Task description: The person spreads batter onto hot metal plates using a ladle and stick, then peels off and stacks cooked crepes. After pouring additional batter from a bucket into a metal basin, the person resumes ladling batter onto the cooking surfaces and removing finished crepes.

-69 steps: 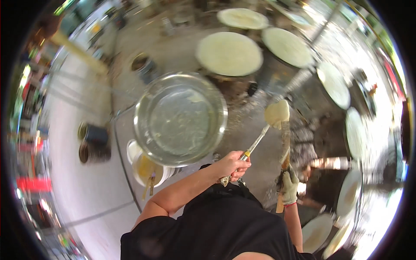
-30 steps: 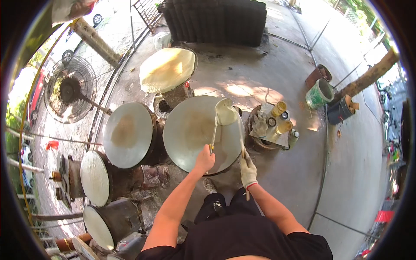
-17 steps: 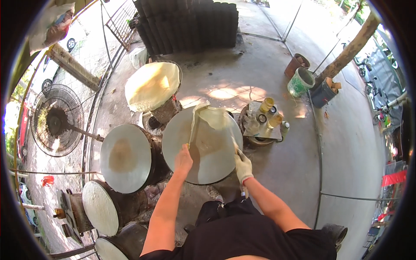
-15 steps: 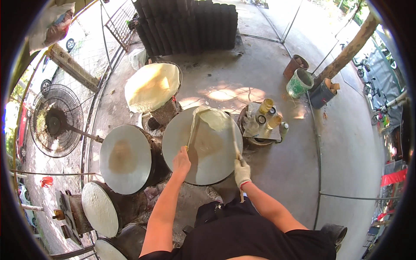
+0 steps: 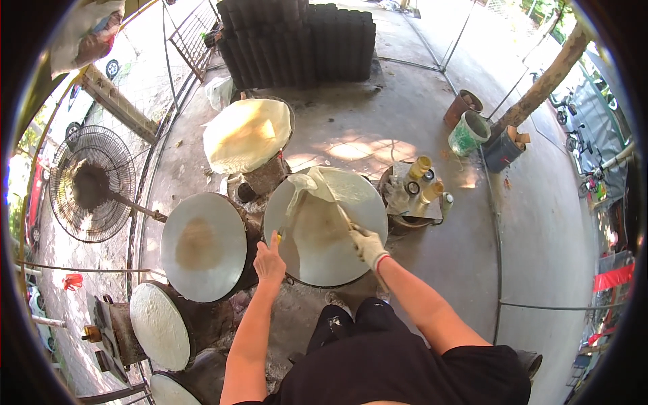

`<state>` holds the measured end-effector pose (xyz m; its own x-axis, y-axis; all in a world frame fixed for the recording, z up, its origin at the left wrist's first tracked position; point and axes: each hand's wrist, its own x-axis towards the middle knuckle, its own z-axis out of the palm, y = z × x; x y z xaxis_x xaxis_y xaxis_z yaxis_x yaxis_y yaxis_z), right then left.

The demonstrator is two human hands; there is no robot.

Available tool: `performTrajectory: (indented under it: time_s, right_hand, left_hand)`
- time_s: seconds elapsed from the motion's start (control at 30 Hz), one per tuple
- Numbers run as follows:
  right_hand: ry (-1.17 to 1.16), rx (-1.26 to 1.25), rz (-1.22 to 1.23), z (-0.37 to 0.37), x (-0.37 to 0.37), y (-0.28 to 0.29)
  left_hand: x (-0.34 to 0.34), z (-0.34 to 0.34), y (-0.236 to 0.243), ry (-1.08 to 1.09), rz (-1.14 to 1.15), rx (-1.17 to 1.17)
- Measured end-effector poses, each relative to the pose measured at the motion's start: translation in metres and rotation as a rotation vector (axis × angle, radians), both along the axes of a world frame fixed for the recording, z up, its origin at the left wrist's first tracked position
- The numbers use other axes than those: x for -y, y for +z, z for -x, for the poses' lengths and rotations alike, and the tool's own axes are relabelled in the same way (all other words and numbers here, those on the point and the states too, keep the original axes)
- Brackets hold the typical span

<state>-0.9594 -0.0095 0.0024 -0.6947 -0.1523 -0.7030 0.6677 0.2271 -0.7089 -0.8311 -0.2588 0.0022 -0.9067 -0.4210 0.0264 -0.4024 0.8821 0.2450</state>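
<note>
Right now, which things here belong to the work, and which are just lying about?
In use:
round griddle
pale batter
yellow-banded tool, in the left hand
wooden-handled tool, in the gloved right hand

Apparently just nearby:
caged fan
green bucket
stacked black cylinders
red bag

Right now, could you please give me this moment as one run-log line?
left hand: holding yellow-banded handle; gloved right hand: holding wooden stick; round griddle: pale batter at far side; fan: left
</note>
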Motion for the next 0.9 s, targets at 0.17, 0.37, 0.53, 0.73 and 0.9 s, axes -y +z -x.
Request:
performTrajectory:
  time_s: [0.17, 0.37, 0.53, 0.73, 0.9]
  right_hand:
    - [-0.037, -0.539, -0.134, -0.012, -0.002, -0.062]
    - [0.158, -0.171, 0.018, 0.003, -0.008, -0.004]
    - [0.243, -0.394, -0.106, -0.003, 0.02, -0.025]
    - [0.458, -0.257, -0.059, 0.028, -0.009, -0.003]
    - [0.402, -0.355, -0.044, 0.031, 0.01, -0.026]
  left_hand:
    - [0.018, -0.015, 0.006, 0.017, 0.046, -0.013]
    - [0.031, -0.062, 0.014, 0.117, -0.009, 0.038]
    - [0.023, -0.079, 0.019, 0.152, -0.026, 0.073]
    - [0.018, -0.127, 0.029, 0.234, -0.108, 0.01]
    - [-0.005, -0.143, 0.019, 0.201, -0.279, -0.326]
